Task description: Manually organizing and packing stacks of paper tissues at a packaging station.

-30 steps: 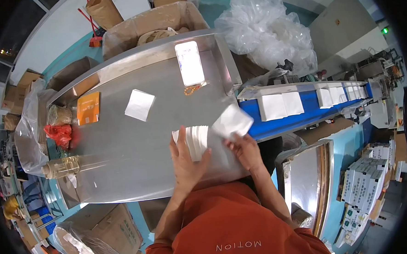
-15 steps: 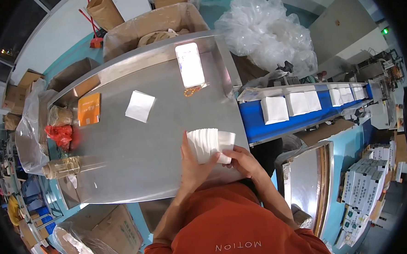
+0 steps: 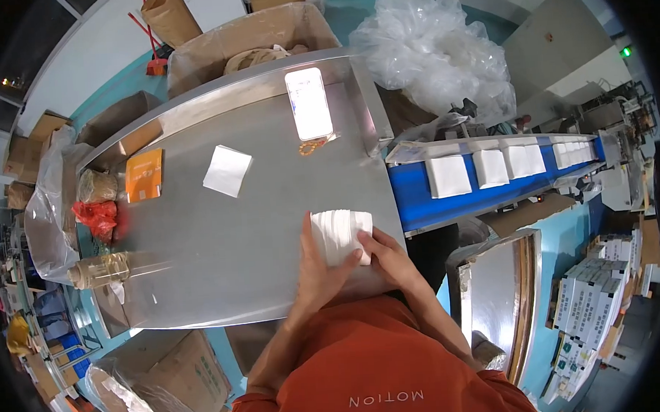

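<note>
Between my two hands a stack of white folded paper napkins (image 3: 337, 235) stands at the near right of the steel table, its many thin layers side by side. My left hand (image 3: 320, 270) closes on the stack's left side, the fingers up along it and the thumb across the near edge. On the other side my right hand (image 3: 389, 259) grips the right face, its thumb over the front. Undersides of the fingers are partly hidden. A flat white napkin (image 3: 228, 171) lies alone farther left on the table.
A blue conveyor belt (image 3: 420, 209) adjoins on the right, carrying several white napkin stacks (image 3: 448, 176). On the steel table (image 3: 221, 264) are a lit phone (image 3: 309, 104), an orange packet (image 3: 144, 175), a red plastic bag (image 3: 98, 220) and a clear tape roll (image 3: 102, 271). Raised metal edging runs along the back.
The stack in my hands is now pressed tighter, with the loose napkins at its right side squared up. My right hand has shifted slightly left and up. White stacks on the belt are spaced differently.
</note>
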`<state>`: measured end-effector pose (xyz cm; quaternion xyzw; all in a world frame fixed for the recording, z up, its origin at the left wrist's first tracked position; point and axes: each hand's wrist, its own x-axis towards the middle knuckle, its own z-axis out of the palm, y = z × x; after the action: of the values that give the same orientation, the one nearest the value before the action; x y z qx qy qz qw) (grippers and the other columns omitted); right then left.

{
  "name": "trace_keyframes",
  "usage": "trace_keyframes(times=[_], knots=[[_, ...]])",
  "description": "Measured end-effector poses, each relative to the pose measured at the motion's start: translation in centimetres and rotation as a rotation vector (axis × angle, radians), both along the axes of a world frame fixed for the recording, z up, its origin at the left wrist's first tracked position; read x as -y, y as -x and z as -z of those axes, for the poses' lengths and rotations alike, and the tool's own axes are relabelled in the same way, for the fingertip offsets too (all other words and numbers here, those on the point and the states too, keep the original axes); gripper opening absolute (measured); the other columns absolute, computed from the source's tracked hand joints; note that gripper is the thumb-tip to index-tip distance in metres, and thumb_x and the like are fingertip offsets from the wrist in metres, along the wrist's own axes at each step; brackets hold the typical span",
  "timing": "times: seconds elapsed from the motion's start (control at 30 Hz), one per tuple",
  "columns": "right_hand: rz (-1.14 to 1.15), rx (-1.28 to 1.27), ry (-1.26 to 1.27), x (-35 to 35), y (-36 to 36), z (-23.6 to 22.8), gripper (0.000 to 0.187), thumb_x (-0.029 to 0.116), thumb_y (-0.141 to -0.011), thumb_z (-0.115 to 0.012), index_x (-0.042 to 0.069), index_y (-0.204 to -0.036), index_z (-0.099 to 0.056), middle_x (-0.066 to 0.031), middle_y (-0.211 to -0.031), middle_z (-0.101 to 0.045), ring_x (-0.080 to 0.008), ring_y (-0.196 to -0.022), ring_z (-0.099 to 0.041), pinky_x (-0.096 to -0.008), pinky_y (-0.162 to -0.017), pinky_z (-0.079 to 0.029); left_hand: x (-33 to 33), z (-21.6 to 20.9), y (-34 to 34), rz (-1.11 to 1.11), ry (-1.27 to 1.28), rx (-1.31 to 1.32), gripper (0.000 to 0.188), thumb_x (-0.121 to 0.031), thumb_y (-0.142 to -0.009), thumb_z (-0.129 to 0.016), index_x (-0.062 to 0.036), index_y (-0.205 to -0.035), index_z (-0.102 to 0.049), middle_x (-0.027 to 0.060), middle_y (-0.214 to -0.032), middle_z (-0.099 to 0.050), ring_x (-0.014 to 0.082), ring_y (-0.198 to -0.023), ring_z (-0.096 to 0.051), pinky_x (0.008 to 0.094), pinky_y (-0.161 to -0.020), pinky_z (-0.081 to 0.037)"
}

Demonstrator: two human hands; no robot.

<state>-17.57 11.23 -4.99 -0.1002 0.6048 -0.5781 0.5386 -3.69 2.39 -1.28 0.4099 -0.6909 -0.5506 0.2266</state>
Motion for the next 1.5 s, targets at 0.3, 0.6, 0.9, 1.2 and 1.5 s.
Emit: trace_keyframes(times=[0.3, 0.6, 0.9, 1.2, 1.5], knots=[[0.321, 0.151, 0.041, -0.7, 2.5, -1.0, 0.039, 0.03, -0.099, -0.058, -0.004, -0.118, -0.054, -0.0144, -0.107, -0.064, -0.0194, -0.097, -0.063, -0.0312, -0.087, -0.051, 0.4, 2.3, -0.7, 0.096, -0.019, -0.065, 0.081, -0.026, -0.088, -0.072, 0.0005, -0.149, -0.026, 0.0242, -0.137, -0.047, 0.0362, -0.125, -0.05, 0.0414, -0.102, -0.043], [0.074, 0.158, 0.013, -0.3, -0.2, -1.1, 0.05, 0.04, -0.095, -0.063, -0.003, -0.122, -0.058, -0.0071, -0.094, -0.065, -0.0132, -0.085, -0.06, -0.0275, -0.071, -0.049, -0.5, 0.0, 0.1, 0.062, -0.168, -0.027, 0.084, -0.026, -0.087, -0.072, -0.0024, -0.151, -0.023, 0.0239, -0.135, -0.048, 0.0347, -0.123, -0.051, 0.0405, -0.1, -0.045], [0.361, 0.212, 0.034, -0.8, 2.6, -0.3, 0.04, 0.033, -0.1, -0.054, -0.002, -0.119, -0.053, -0.0153, -0.109, -0.062, -0.0213, -0.093, -0.064, -0.0304, -0.087, -0.052, 0.3, 0.7, -0.4, 0.083, -0.095, -0.043, 0.069, -0.023, -0.091, -0.067, 0.0011, -0.146, -0.032, 0.021, -0.131, -0.052, 0.0292, -0.121, -0.052, 0.0381, -0.102, -0.041], [-0.007, 0.021, -0.026, 0.1, -0.4, -0.7, 0.052, 0.042, -0.096, -0.06, 0.0, -0.127, -0.056, -0.0081, -0.1, -0.065, -0.0143, -0.084, -0.06, -0.027, -0.068, -0.049, -0.5, 0.9, 0.1, 0.15, -0.183, -0.048, 0.076, -0.026, -0.09, -0.069, 0.0012, -0.148, -0.028, 0.024, -0.133, -0.051, 0.0353, -0.123, -0.051, 0.0403, -0.103, -0.041], [0.492, 0.191, 0.099, -1.8, 2.4, 0.9, 0.031, 0.031, -0.1, -0.056, 0.002, -0.11, -0.06, -0.0074, -0.091, -0.065, -0.0141, -0.082, -0.062, -0.0252, -0.073, -0.048, -0.4, 1.1, -0.1, 0.169, -0.16, 0.009, 0.078, -0.028, -0.086, -0.073, 0.0011, -0.145, -0.031, 0.0242, -0.131, -0.051, 0.0348, -0.125, -0.05, 0.0413, -0.103, -0.041]])
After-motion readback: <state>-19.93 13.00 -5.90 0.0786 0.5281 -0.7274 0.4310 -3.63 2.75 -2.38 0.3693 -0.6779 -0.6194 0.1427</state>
